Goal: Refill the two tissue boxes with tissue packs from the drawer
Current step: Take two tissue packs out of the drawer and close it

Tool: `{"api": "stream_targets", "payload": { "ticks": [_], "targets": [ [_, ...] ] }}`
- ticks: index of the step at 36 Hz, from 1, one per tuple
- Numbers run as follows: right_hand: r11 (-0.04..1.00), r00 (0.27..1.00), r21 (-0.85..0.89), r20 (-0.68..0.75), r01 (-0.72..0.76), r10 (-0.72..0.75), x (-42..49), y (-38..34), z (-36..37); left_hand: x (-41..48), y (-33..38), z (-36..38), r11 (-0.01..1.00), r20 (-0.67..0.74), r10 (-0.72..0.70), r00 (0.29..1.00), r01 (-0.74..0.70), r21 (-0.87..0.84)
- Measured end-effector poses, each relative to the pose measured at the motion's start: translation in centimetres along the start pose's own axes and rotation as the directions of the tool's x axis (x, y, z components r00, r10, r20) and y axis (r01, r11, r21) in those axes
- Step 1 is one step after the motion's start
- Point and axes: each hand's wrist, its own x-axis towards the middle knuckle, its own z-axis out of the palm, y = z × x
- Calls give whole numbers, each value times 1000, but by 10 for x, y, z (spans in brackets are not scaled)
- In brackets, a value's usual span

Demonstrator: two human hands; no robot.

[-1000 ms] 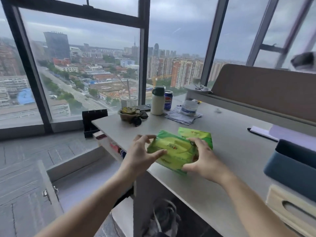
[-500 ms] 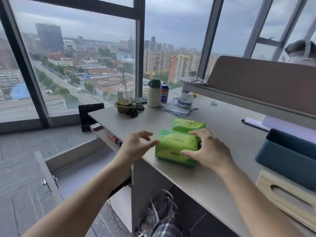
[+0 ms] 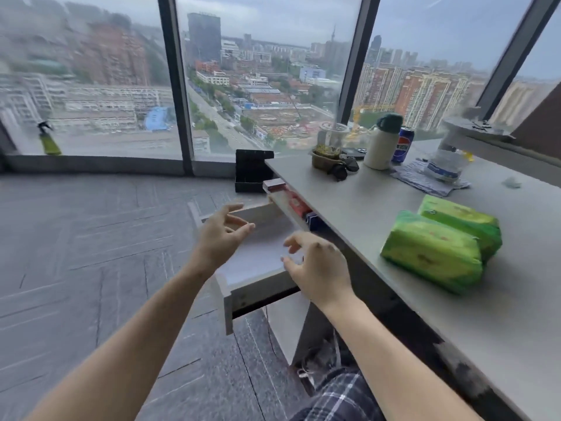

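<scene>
Two green tissue packs lie side by side on the grey desk (image 3: 379, 208), the near pack (image 3: 431, 253) in front of the far pack (image 3: 461, 218). Left of the desk a white drawer (image 3: 258, 253) stands pulled open, its visible floor bare. My left hand (image 3: 220, 235) hovers over the drawer's far part with fingers spread and nothing in it. Over the drawer's near right corner my right hand (image 3: 318, 265) is held with fingers apart, also holding nothing. Neither tissue box is in view.
At the desk's far end stand a white flask (image 3: 381, 144), a blue soda can (image 3: 402, 144), a small bowl (image 3: 324, 156), dark sunglasses (image 3: 343, 170) and a plastic tub (image 3: 443, 165) on a cloth. A black box (image 3: 250, 170) sits by the window. A bag (image 3: 318, 357) lies under the desk.
Both hands have left the tissue packs and moved left over the open drawer. The view has swung left, so the blue and wooden tissue boxes have dropped out of sight.
</scene>
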Motion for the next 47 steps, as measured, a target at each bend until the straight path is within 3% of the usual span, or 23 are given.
{"api": "stream_targets", "payload": {
  "ticks": [6,13,19,36,47],
  "targets": [
    [979,971,143,211,-142,110,-24,-19,72,-24,-63,-26,984,-63,-154,986,159,76],
    [953,938,184,298,-239,178,-37,-35,122,-44,-98,-23,957,-22,-249,968,249,147],
    [937,939,212,267,-278,218,-40,-38,135,-49,-111,-16,953,63,-284,957,274,133],
    [872,933,336,163,-357,320,-39,-6,142,-32,-109,16,953,108,-299,948,303,-22],
    [784,889,434,105,-445,446,-21,40,124,-6,-91,58,946,286,-318,904,321,37]
  ]
}}
